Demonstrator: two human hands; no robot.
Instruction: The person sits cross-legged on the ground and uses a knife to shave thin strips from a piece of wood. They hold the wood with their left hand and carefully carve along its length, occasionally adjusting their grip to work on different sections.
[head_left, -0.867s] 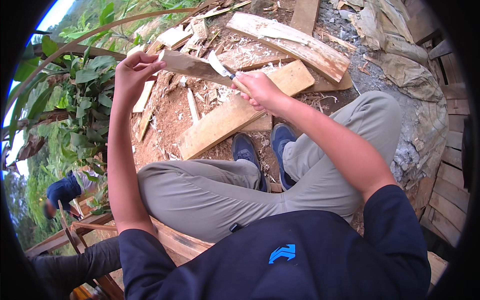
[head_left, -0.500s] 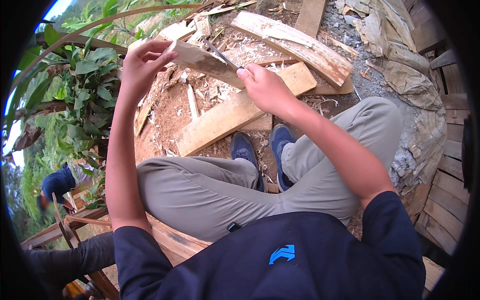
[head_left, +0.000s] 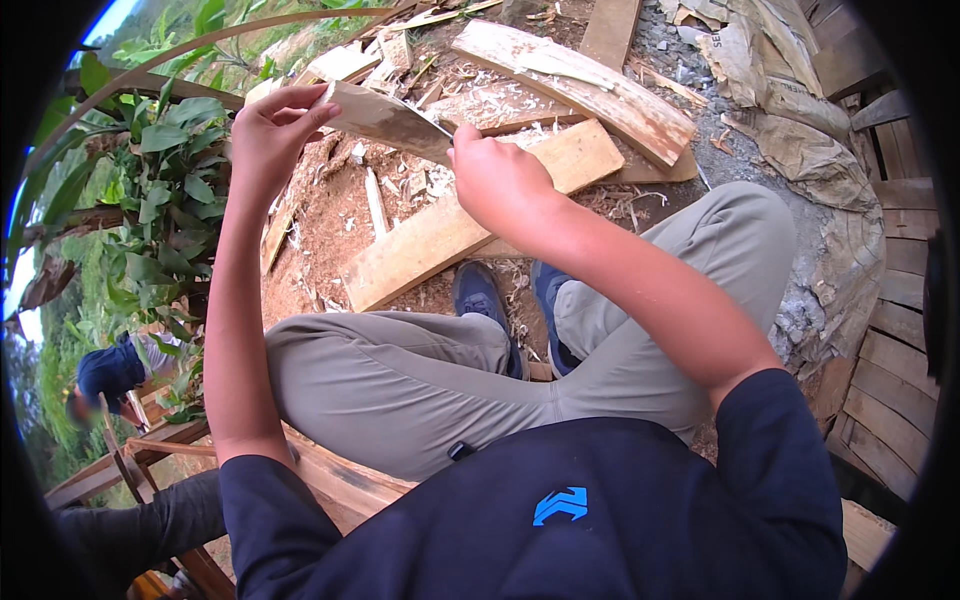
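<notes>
My left hand (head_left: 276,130) pinches the upper end of a short flat piece of wood (head_left: 385,122) between thumb and fingers. The wood slants down to the right, and its lower end goes out of sight behind my right hand (head_left: 502,182). That hand is closed round the handle of a knife, whose thin blade (head_left: 432,122) lies along the wood's upper edge. Most of the handle is hidden by the fingers. Just under the hands, a pale sawn plank (head_left: 410,255) lies slanting on the ground in front of my shoes.
A thick, rough-faced board (head_left: 580,85) lies beyond my right hand among scattered shavings. Leafy plants (head_left: 165,190) crowd the left side. Crumpled paper sacks (head_left: 800,150) cover grey rubble at the right, beside a slatted wooden wall (head_left: 895,350). Another person (head_left: 110,370) bends at far left.
My right hand has moved up and left with the knife, its blade now closer along the wood's edge. My left hand still holds the upper end. The view has shifted slightly.
</notes>
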